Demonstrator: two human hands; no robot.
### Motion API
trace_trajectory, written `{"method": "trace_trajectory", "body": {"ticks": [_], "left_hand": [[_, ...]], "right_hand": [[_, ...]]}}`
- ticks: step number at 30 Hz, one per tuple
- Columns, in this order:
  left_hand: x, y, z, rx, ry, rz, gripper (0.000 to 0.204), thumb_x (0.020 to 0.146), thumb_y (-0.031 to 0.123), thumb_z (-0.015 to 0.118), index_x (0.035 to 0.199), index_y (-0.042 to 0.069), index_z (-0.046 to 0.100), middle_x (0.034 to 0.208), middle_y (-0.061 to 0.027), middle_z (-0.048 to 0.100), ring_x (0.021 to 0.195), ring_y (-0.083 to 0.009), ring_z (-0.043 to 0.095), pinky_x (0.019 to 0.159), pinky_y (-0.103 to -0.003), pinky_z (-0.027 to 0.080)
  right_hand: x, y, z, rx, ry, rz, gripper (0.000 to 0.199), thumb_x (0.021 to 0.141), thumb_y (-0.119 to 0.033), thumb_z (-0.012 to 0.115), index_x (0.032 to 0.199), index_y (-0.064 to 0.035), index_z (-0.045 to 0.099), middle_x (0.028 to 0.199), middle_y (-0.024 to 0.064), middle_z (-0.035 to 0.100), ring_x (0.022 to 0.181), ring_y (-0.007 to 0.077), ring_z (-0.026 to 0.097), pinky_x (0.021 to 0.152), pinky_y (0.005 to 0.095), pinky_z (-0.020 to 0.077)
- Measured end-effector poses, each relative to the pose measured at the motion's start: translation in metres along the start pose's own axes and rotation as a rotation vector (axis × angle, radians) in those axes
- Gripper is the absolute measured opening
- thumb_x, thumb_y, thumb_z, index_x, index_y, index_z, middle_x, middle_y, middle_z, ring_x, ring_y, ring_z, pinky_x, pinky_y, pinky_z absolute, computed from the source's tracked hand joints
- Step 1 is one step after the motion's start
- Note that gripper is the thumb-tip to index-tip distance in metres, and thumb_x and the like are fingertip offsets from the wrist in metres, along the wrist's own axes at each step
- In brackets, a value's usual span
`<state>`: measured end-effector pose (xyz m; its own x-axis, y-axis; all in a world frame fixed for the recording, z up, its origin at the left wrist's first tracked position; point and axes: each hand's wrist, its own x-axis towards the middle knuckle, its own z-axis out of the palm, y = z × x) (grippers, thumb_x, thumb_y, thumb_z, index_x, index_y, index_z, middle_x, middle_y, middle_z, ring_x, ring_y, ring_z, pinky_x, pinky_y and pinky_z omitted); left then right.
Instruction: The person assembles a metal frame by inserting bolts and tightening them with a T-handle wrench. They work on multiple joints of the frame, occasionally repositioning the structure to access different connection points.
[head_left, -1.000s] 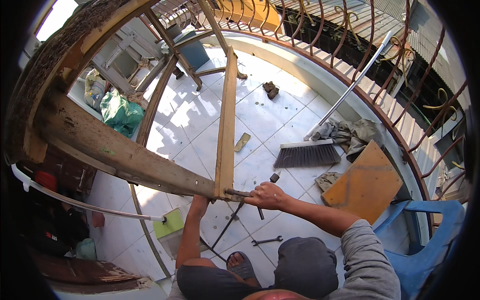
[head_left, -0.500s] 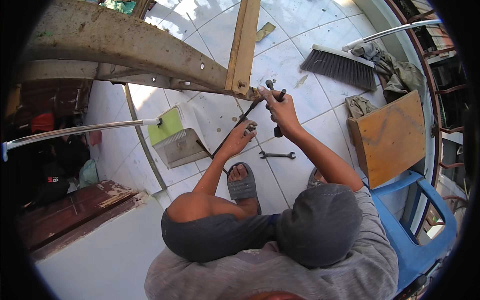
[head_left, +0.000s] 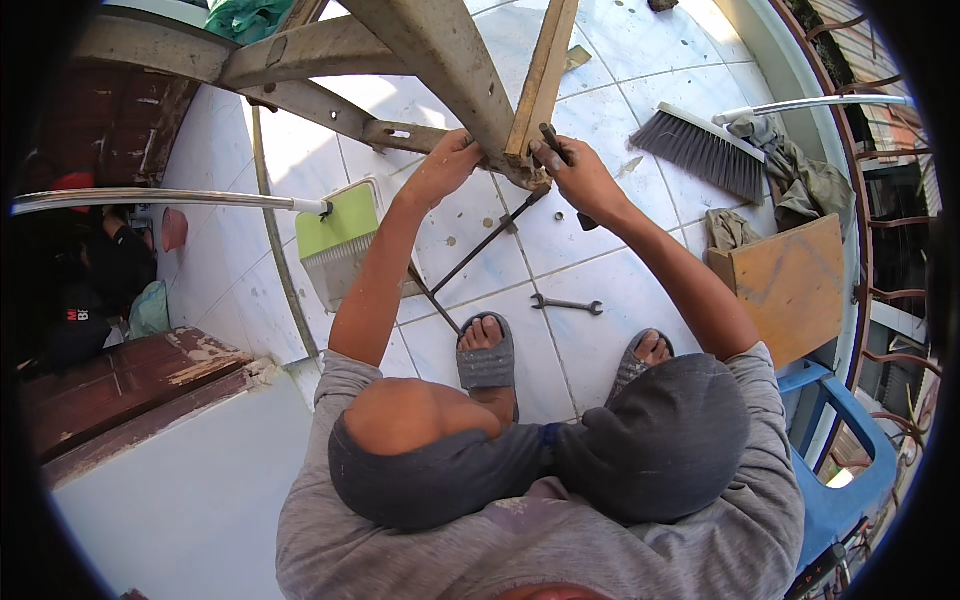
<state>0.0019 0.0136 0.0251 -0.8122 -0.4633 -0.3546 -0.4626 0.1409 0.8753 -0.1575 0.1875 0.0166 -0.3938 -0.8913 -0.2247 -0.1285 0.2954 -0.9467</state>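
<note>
A worn metal frame [head_left: 440, 70] slants down in front of me, with a wooden strip [head_left: 543, 75] against its lower end. My left hand [head_left: 447, 168] is closed around the metal just left of that end; some fingertips are hidden. On the right side of the joint, my right hand [head_left: 585, 182] grips a dark bar-shaped tool [head_left: 549, 133], which sticks out above and below the fist. Its exact kind is unclear. A dark T-shaped rod tool [head_left: 470, 262] reaches from near my left foot to under the frame's end. An open-ended wrench [head_left: 567, 304] lies on the tiles between my feet.
Left of me stands a green and grey dustpan [head_left: 350, 215] with a long metal handle. A broom head [head_left: 700, 150] and crumpled cloth [head_left: 795, 180] lie to the right, above a wooden board [head_left: 785, 290] and a blue plastic chair [head_left: 865, 440]. A small ring-like piece [head_left: 559, 216] rests on the tiles.
My left hand has moved up and forward from beside the rod tool onto the frame. My right hand stays by the joint with its tool turned. The frame appears shifted and steeper.
</note>
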Motion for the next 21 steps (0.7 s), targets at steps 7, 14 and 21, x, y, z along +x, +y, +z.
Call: {"method": "trace_trajectory", "body": {"ticks": [7, 14, 21], "left_hand": [[0.001, 0.028, -0.005, -0.017, -0.178, -0.006, 0.035, 0.105, 0.023, 0.046, 0.124, -0.002, 0.062, 0.115, -0.0075, 0.066, 0.104, -0.0146, 0.059, 0.096, -0.030, 0.045], [0.004, 0.014, 0.005, -0.087, -0.139, -0.026, 0.037, 0.105, 0.023, 0.046, 0.125, -0.005, 0.060, 0.120, -0.0081, 0.065, 0.113, -0.0152, 0.057, 0.104, -0.030, 0.041], [0.006, 0.005, 0.002, -0.065, -0.109, 0.009, 0.038, 0.105, 0.028, 0.047, 0.126, -0.002, 0.061, 0.112, -0.0050, 0.063, 0.103, -0.0141, 0.054, 0.093, -0.031, 0.044]], "right_hand": [[-0.023, -0.002, -0.005, -0.016, 0.195, 0.009, 0.043, 0.103, -0.041, 0.051, 0.121, -0.0017, 0.052, 0.071, 0.0125, 0.059, 0.072, 0.0239, 0.057, 0.072, 0.0370, 0.0473], [-0.055, -0.009, -0.037, 0.796, -0.043, 0.259, 0.033, 0.102, -0.035, 0.055, 0.121, -0.0071, 0.054, 0.060, -0.0100, 0.028, 0.047, 0.0015, 0.024, 0.041, 0.0213, 0.0182], [-0.057, -0.002, -0.054, 0.786, -0.099, 0.307, 0.033, 0.100, -0.028, 0.058, 0.124, -0.0053, 0.054, 0.060, -0.0111, 0.029, 0.046, 0.0004, 0.024, 0.040, 0.0195, 0.0173]]}}
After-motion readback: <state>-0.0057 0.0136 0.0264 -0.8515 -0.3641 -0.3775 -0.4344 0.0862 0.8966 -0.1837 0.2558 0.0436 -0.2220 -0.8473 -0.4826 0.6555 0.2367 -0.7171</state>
